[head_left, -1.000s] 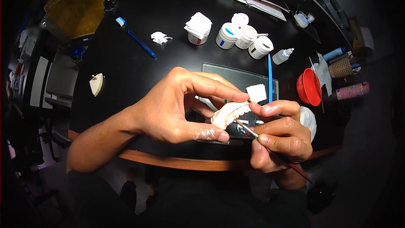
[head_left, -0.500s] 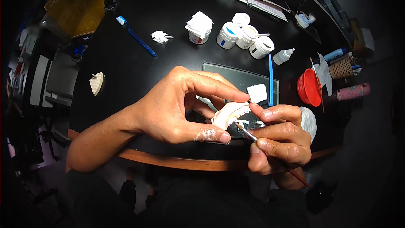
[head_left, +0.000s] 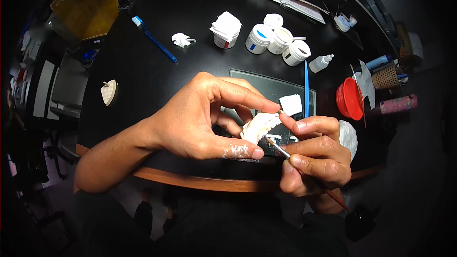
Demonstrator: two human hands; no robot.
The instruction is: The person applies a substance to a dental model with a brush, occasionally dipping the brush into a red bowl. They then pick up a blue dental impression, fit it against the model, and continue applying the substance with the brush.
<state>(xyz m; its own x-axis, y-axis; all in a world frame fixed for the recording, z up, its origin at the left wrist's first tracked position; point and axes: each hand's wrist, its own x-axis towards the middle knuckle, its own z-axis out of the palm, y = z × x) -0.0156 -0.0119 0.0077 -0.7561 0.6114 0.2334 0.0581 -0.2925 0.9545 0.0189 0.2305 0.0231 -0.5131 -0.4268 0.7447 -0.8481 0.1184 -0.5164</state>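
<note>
My left hand (head_left: 200, 119) pinches a pale dental model (head_left: 257, 127) between forefinger and thumb, above the near edge of the black table (head_left: 143, 76). White paste smears the thumb. My right hand (head_left: 312, 154) grips a thin brush (head_left: 285, 153) with a red handle. Its metal ferrule points up-left, and the tip meets the model's underside. The right forefinger rests against the model's teeth. Under both hands lies a glass slab (head_left: 266, 88) carrying a white square pad (head_left: 290, 104).
Behind the slab stand three white jars (head_left: 276, 43), a tissue-topped pot (head_left: 223, 31) and a dropper bottle (head_left: 320, 63). A blue spatula (head_left: 306, 88), blue toothbrush (head_left: 153, 39), red bowl (head_left: 349, 98), wicker basket (head_left: 383, 77) and a small plaster piece (head_left: 109, 92) lie around.
The hands and model have barely shifted. The right hand slid slightly down along the brush between the earliest frame and now.
</note>
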